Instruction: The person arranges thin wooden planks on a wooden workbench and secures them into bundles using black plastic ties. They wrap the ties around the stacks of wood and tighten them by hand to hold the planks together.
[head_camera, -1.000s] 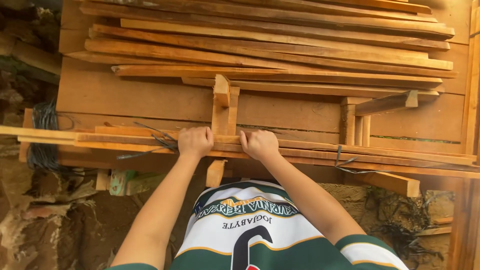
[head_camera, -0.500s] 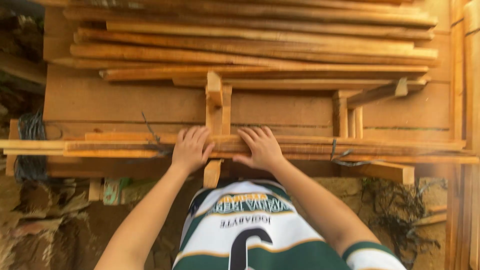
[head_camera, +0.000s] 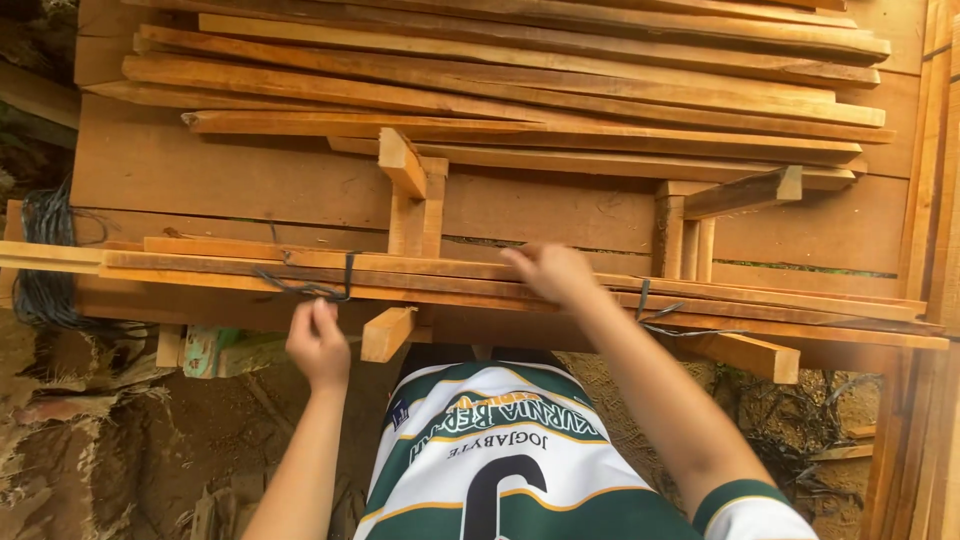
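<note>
My left hand has dropped off the bundle of long, thin orange-brown wooden slats since a moment ago and now hangs just below its near edge, its grip closed on the loose end of the dark wire tie looped around the slats. My right hand stays on top of the bundle, grip flat and open, pressing the slats down, holding nothing. The bundle lies crosswise along the near edge of the rough plank bench. Behind it stand short upright wooden blocks, and farther back a loose stack of long boards. A coil of dark wire hangs at the bench's left end.
</note>
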